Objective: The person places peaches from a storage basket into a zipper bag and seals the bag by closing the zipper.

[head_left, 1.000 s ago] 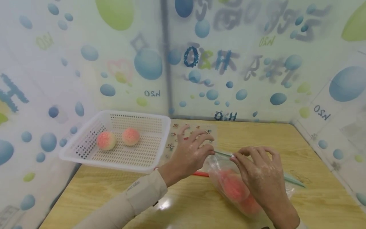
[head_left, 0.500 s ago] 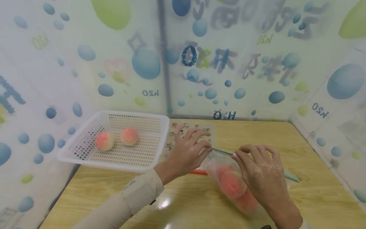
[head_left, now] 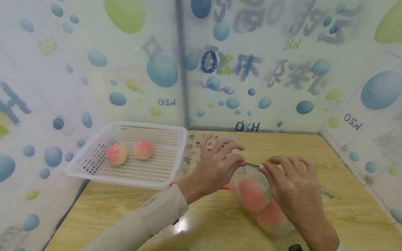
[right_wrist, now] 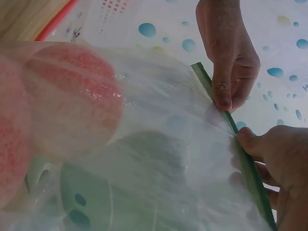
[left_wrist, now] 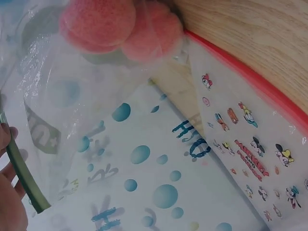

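Note:
My left hand (head_left: 216, 167) pinches the green zip edge (right_wrist: 204, 79) of a clear plastic bag (right_wrist: 159, 96) between thumb and index finger, its other fingers spread. Just to the right, my right hand (head_left: 293, 184) pinches the same edge with thumb and fingers, a small white spot showing at its fingertips. Below the edge hangs the bag with pink-and-cream peaches (head_left: 251, 194) inside, partly hidden by the right hand in the head view. In the left wrist view the green strip runs past the left hand's fingers (left_wrist: 6, 137).
A white perforated basket (head_left: 125, 179) at the left holds two peaches (head_left: 143, 150). A cartoon-printed clear bag with a red edge (left_wrist: 250, 79) lies flat on the wooden table (head_left: 125, 212), partly under the left arm. Bubble-patterned walls (head_left: 267, 69) enclose the table's back and sides.
Both hands have shifted slightly right and up, still pinching the green edge. The peaches in the hanging bag have swung and show differently between the hands.

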Demonstrator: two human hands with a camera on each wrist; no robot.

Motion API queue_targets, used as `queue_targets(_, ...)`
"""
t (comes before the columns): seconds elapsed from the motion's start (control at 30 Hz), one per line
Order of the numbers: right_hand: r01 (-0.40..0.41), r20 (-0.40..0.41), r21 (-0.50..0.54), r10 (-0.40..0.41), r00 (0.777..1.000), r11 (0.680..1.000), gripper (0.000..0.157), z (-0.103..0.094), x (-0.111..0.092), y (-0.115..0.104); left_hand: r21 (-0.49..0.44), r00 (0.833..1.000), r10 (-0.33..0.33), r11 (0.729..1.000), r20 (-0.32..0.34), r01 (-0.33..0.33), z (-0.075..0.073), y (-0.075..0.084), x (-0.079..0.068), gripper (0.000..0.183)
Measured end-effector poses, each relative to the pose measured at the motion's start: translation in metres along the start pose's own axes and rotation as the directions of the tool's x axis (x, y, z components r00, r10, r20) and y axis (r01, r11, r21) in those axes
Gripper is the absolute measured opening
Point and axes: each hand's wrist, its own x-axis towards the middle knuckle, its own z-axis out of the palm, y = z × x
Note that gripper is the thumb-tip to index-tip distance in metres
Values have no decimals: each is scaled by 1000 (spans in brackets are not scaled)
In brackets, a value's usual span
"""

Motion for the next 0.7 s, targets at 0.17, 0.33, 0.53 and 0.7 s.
queue_targets(0.17, -32, -30, 28, 33, 999, 999, 40, -7, 3, 1, 3, 1000, -13, 1000, -14, 14, -1, -4, 2, 11)
queue_targets(0.33, -49, -50, 39, 50, 997, 998, 39, -12, 3, 1, -37, 999, -47, 998, -19, 46, -2, -8, -2, 7)
queue_targets(0.53, -7, -66, 13, 7, 998, 1000, 39, -11, 2, -2, -70, 997, -80, 994, 16, 81, -5, 2, -5, 11)
queue_targets(0.7, -3, -72, 16, 4, 997, 1000, 37, -9, 0, -4, -72, 999, -42, 997, -12, 41, -5, 10, -1, 14)
